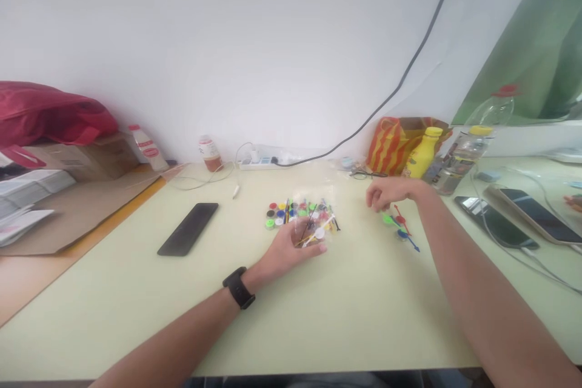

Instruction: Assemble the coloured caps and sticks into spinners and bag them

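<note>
Near the middle of the table, my left hand (291, 251) wears a black watch and curls round the edge of a clear plastic bag (313, 194), its thumb stretched to the right. In and around the bag lie small round caps (271, 214) in several colours and thin plastic arrows, among them a white arrow spinner (320, 233) beside my thumb. My right hand (388, 192) is held to the right with its fingers curled down; what they pinch is hidden. Just below it are a green spinner (387, 219), a red arrow spinner (401, 219) and a blue arrow spinner (402, 234).
A black phone (188, 229) lies left of the pile. Behind stand a power strip (259, 163), a drink bottle (210, 153), glasses (364, 174), a striped bag (384, 145) and a yellow bottle (422, 154). Phones (541, 212) with cables are at right, cardboard (82, 212) at left.
</note>
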Demonstrator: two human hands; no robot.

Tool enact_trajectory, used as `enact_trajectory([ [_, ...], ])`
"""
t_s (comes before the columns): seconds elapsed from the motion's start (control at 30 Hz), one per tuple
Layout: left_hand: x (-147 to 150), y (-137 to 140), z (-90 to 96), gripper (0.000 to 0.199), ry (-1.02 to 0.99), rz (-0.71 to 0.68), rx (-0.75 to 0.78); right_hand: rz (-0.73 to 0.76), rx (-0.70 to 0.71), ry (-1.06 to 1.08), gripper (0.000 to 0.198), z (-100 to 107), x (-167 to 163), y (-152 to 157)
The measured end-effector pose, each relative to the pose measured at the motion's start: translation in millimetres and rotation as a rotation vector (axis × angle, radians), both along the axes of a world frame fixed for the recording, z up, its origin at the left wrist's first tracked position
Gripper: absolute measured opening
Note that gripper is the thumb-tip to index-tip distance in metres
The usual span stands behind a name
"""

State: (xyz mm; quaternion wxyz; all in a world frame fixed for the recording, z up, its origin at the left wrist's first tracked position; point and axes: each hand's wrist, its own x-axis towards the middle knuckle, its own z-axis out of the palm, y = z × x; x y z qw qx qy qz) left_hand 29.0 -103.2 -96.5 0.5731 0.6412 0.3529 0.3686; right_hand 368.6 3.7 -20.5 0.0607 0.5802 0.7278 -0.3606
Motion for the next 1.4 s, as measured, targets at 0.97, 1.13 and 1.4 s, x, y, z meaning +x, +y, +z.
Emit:
enact_trajectory([
  [0.97, 3.1, -6.1, 5.8, 0.058, 0.059, -0.055, -0.014, 0.125, 0.738, 0.808, 0.024, 73.0, -111.2, -80.9],
  [1.13, 3.3, -6.7, 8.4, 0.056, 0.071, -0.045, 0.011, 0.106, 0.767, 0.84, 0.027, 73.4, -114.2, -82.8],
  [1.4, 3.9, -7.4, 9.1, 0.051, 0.034, -0.058, 0.001, 0.196, 0.578, 0.823, 0.017, 76.2, -104.1, -82.8],
])
